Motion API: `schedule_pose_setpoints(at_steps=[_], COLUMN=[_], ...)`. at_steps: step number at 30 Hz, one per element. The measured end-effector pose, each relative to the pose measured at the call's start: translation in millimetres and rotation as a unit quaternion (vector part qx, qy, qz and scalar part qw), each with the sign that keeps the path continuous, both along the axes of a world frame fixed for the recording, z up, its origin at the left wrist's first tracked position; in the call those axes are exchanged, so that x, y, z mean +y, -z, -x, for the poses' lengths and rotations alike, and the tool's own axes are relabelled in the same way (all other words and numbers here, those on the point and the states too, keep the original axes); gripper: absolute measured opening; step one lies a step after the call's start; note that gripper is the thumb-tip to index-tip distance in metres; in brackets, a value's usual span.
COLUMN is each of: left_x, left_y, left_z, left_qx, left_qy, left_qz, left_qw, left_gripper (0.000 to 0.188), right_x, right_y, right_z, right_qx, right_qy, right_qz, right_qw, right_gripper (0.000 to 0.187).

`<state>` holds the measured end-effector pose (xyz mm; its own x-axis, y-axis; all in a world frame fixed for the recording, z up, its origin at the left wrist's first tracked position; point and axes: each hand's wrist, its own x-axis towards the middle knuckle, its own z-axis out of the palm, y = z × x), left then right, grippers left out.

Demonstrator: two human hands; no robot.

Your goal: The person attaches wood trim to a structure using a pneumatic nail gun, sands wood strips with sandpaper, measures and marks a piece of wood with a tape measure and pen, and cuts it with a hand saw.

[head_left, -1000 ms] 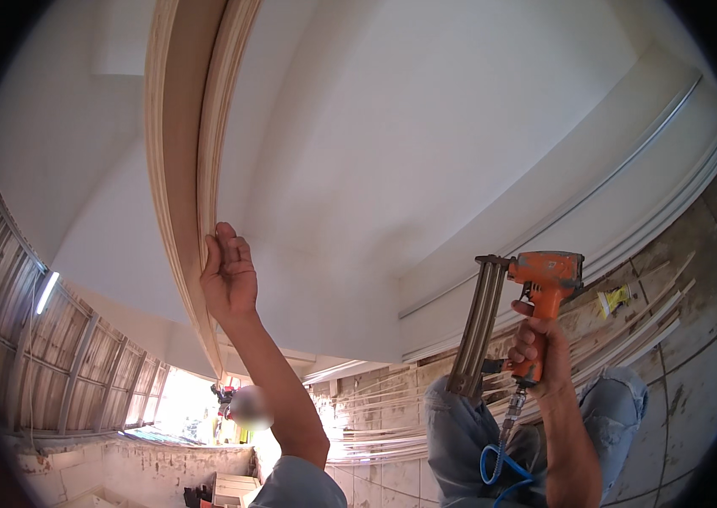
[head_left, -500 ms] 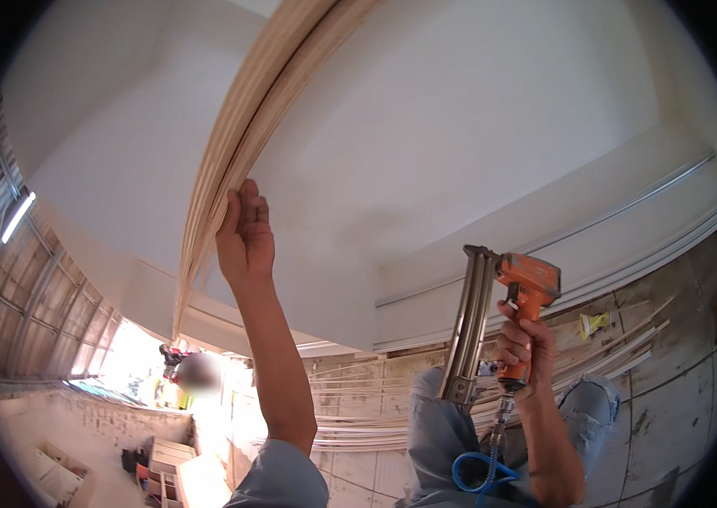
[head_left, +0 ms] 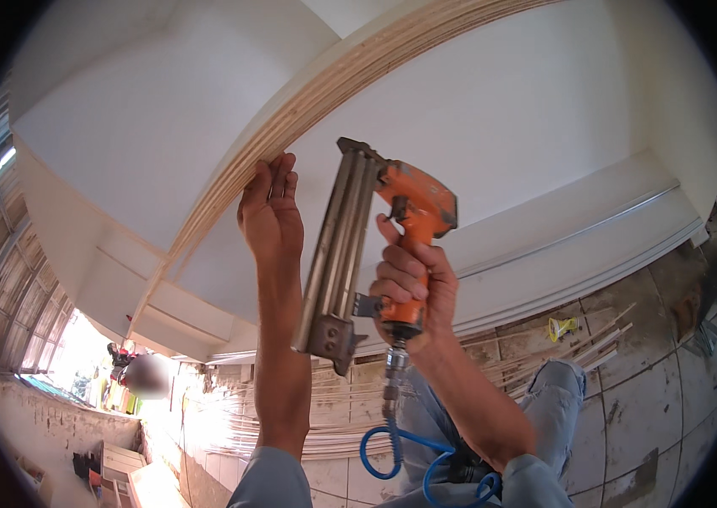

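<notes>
My right hand (head_left: pixel 413 284) is wrapped round the grip of an orange nail gun (head_left: pixel 418 199), its forefinger raised near the trigger. The gun's long metal magazine (head_left: pixel 341 254) stands steeply on the left, and a blue coiled air hose (head_left: pixel 401 440) hangs from a metal fitting below the grip. My left hand (head_left: pixel 274 212) reaches up to the layered wooden edge (head_left: pixel 324 106) of a white panel. Its thumb rests against that edge, the fingers extended and slightly bent, so it appears open. Whether a loose strip lies along the edge, I cannot tell.
Long thin wooden strips (head_left: pixel 324 423) lie on the stained tiled floor (head_left: pixel 646 406) below. A yellow packet (head_left: pixel 561 328) lies beside them. White panels with metal rails (head_left: pixel 578 227) stand at the right. Another person (head_left: pixel 125 385) is at the far left near bright light.
My right hand has lifted the nail gun up and left, closer to my left hand and the wooden edge. My view has turned, and the edge now slants more across the picture.
</notes>
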<state>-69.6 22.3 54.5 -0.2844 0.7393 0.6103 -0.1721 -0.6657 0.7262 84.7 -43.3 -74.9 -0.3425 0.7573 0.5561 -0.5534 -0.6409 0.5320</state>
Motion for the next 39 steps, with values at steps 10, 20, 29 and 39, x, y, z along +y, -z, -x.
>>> schedule_pose_setpoints(at_steps=[10,20,29,39], left_x=[-1,-12,-8,-4], left_y=[5,3,3,8], left_z=[-18,-15,-12,-14], left_qx=[0.014,0.053,0.044,0.038], left_qy=[-0.059,-0.032,-0.025,-0.015], left_qz=[0.045,0.019,0.019,0.011], left_qw=[0.997,0.998,0.999,0.999], left_gripper=[0.033,0.036,0.036,0.034], right_x=[6,3,5,11], right_y=[-8,-18,-17,-13], right_z=[41,59,63,64], right_qx=[0.07,0.1,0.1,0.091], right_qy=[-0.046,-0.038,-0.037,-0.024], right_qz=[0.013,-0.023,-0.03,-0.034], right_qw=[0.996,0.994,0.994,0.995], right_gripper=[0.037,0.04,0.041,0.04])
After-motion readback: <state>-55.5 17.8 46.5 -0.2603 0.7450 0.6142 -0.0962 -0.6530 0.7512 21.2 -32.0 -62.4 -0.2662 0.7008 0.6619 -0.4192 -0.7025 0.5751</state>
